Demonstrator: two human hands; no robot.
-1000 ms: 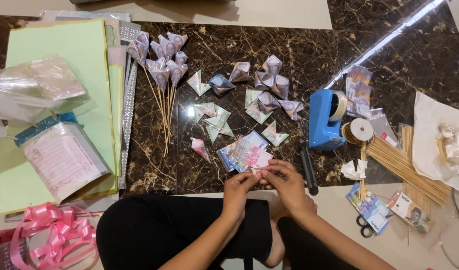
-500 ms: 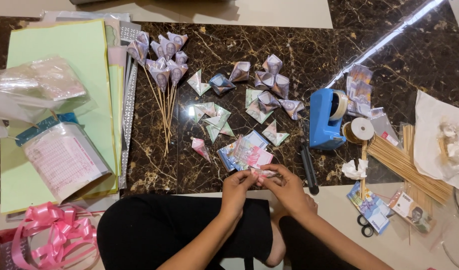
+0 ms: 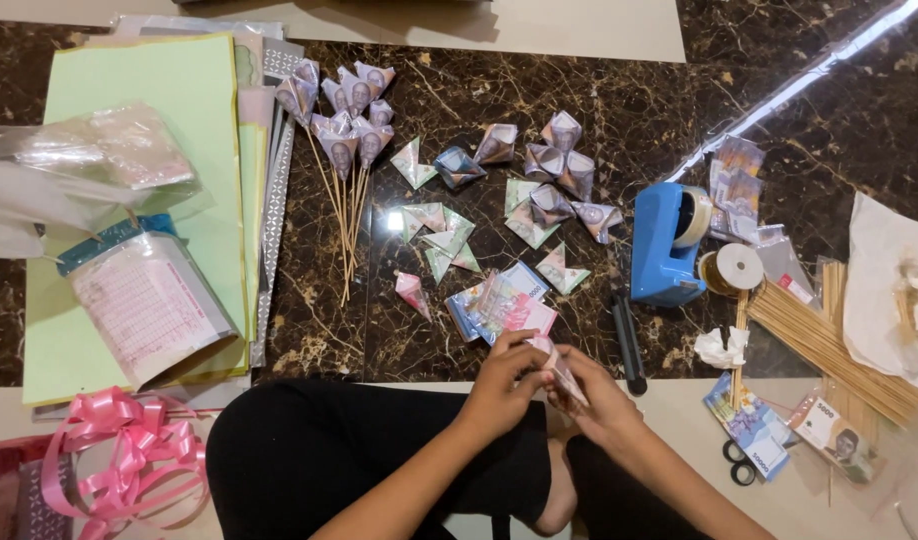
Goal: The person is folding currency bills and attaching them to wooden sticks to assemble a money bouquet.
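My left hand (image 3: 501, 375) and my right hand (image 3: 594, 392) meet low in the middle, above my lap. Both pinch a small pink banknote (image 3: 556, 362) that is partly folded between the fingers. Just beyond the hands lies a loose pile of flat banknotes (image 3: 497, 302) on the dark marble floor. Further out are several banknotes folded into cones (image 3: 539, 190). At the upper left, more folded cones sit on thin wooden skewers (image 3: 344, 125).
A blue tape dispenser (image 3: 667, 240) and a ribbon spool (image 3: 736, 266) stand to the right, with a bundle of bare skewers (image 3: 829, 340), scissors (image 3: 737, 462) and more banknotes (image 3: 754, 425). Green paper sheets (image 3: 129, 70), plastic packets (image 3: 144, 300) and a pink bow (image 3: 114, 445) lie at the left.
My hands stayed in place over my lap and the fingers kept working the pink banknote. Everything else on the floor is unchanged.
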